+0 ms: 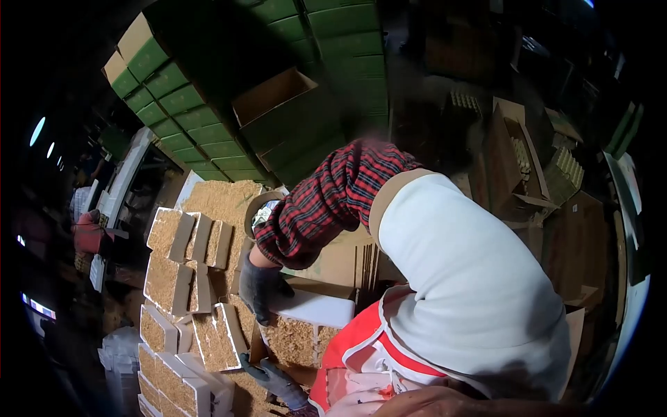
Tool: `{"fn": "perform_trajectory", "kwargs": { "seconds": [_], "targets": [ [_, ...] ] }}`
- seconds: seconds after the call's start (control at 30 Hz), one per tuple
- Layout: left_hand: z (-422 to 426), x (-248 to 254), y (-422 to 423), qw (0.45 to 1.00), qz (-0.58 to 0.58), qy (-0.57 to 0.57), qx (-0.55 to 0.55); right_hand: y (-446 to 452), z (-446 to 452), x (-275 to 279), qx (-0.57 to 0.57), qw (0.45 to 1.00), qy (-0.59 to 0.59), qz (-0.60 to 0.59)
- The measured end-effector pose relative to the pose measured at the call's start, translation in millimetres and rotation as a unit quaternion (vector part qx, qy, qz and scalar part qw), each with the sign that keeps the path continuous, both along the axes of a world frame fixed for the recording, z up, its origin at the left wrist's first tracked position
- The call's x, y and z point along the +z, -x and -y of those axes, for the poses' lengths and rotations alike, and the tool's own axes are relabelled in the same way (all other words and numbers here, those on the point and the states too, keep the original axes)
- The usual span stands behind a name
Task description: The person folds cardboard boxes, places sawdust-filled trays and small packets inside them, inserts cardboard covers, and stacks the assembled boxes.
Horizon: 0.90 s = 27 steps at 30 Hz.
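Right hand: the gloved right hand (264,285) lay over the left end of a white box (313,307), clamped on it, the thumb along the far side and the other fingers bent down over the end.
Left hand: the gloved left hand (274,381) was at the near left of that box, its fingers pointing left; whether they gripped or touched anything could not be told.
White box: it was just in front of the red apron (351,340), full of straw-coloured flakes, with its white wall on the far side.
Sleeves: a plaid sleeve (313,201) covered the right forearm, and a white sleeve (465,250) covered the arm above it.
Filled boxes: to the left of both hands, more filled boxes (180,236) sat in uneven rows, several tilted, some leaning on their neighbours.
Loose flakes: a bed of flakes (222,194) spread beyond the rows on the far side.
Cardboard: a flat brown sheet (333,260) lay beyond the white box, with thin dark strips (366,267) at its right.
Green cartons: a tall stack of green cartons (187,115) rose at the far left, beside an open carton (278,108).
Right side: a long open carton (504,139) held pale, bumpy trays (520,158).
Far left: another person (90,236) in a reddish top was well apart from the hands.
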<state>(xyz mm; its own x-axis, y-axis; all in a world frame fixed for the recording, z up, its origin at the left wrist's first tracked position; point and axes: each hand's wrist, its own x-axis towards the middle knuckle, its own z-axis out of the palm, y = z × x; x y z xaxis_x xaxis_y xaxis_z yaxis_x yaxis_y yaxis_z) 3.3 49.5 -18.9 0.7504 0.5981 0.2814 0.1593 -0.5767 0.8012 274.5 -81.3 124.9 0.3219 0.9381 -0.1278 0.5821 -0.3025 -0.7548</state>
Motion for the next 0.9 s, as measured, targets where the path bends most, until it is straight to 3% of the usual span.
{"fn": "perform_trajectory", "kwargs": {
  "seconds": [0.17,0.2,0.33,0.4,0.43,0.47,0.5,0.53,0.57,0.6,0.63,0.67,0.7,0.73,0.8,0.87,0.9],
  "targets": [
    [5.5,8.3,2.0,0.999,-0.036,-0.003,0.029,4.5,-18.1,-18.1,-0.021,0.998,-0.038,0.036],
    [6.0,8.7,1.2,0.999,-0.031,0.002,0.028,4.2,-26.5,-22.0,-0.002,0.99,-0.003,0.139],
    [7.5,10.7,1.4,0.999,-0.024,0.023,0.033,9.5,-28.5,-46.9,0.028,0.982,-0.007,0.185],
    [7.2,11.9,1.5,0.998,-0.032,0.043,0.039,11.1,-19.4,-77.1,0.053,0.953,0.006,0.297],
    [8.0,12.3,-0.1,0.997,-0.035,0.053,0.042,9.9,-11.6,-101.4,0.074,0.895,0.027,0.439],
    [8.4,13.1,-1.0,0.996,-0.039,0.063,0.047,11.1,-4.3,-126.8,0.08,0.785,0.052,0.612],
    [8.9,15.2,3.3,0.995,-0.048,0.073,0.058,15.8,5.3,-147.1,0.069,0.628,0.084,0.771],
    [11.2,14.6,4.5,0.999,-0.038,-0.018,0.032,23.7,7.7,-172.4,0.051,0.484,0.102,0.867],
    [30.9,49.0,-3.4,0.967,-0.092,-0.235,0.029,34.0,13.2,-181.6,0.047,0.392,0.109,0.912],
    [54.3,78.9,-11.2,0.922,-0.166,-0.347,0.042,42.2,16.1,-193.1,0.066,0.346,0.104,0.93],
    [65.2,97.8,-19.6,0.924,-0.175,-0.336,-0.044,48.7,29.0,-160.7,0.136,0.413,0.087,0.896],
    [66.1,101.2,-28.6,0.924,-0.196,-0.283,-0.167,56.6,23.0,-180.3,0.202,0.445,0.218,0.845],
    [70.7,97.8,-34.5,0.898,-0.276,-0.261,-0.22,45.2,32.5,-209.3,0.266,0.607,0.125,0.738],
    [75.2,91.3,-39.1,0.862,-0.345,-0.237,-0.285,51.6,42.1,-172.2,0.219,0.671,0.145,0.693],
    [82.3,60.9,-51.7,0.8,-0.411,-0.302,-0.316,56.0,26.9,-159.9,0.206,0.774,0.176,0.572],
    [89.1,37.0,-62.4,0.761,-0.494,-0.272,-0.32,42.6,11.8,-105.2,0.326,0.836,0.225,0.379],
    [93.4,26.4,-67.2,0.732,-0.533,-0.283,-0.317,22.8,13.6,-113.0,0.293,0.902,-0.001,0.318]
  ]
}}
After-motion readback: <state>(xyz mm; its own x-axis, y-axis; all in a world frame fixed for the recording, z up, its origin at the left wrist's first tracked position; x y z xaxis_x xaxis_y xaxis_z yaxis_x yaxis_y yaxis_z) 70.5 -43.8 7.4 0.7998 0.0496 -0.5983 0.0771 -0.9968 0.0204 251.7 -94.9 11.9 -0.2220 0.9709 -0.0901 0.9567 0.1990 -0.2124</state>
